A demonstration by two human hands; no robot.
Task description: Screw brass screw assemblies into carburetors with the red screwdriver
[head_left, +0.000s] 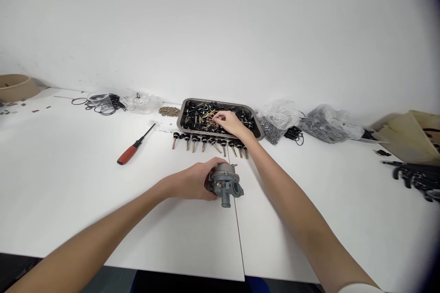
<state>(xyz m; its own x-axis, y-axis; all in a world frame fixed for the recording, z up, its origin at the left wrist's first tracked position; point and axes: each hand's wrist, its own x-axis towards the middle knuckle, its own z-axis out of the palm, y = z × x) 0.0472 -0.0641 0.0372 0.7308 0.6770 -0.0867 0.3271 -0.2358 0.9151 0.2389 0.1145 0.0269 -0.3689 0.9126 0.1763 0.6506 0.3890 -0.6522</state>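
My left hand (197,181) is wrapped round a grey metal carburetor (225,181), held a little above the white table with its round opening facing right. Over the metal tray (256,132), my right hand (229,122) has its fingertips pinched together among small black and brass-coloured parts (197,116). Whatever is between those fingers is too small to make out. Along the tray's front edge lies a row of several black-capped parts with brass stems (194,142), between the tray and the carburetor.
A red-handled screwdriver (132,151) lies left of the tray. Small brass pieces (169,111), black rings (106,103) and clear plastic bags (142,101) sit along the wall. Bags of dark parts (325,123) and black levers (417,178) are at right. A seam (239,233) splits the tabletop.
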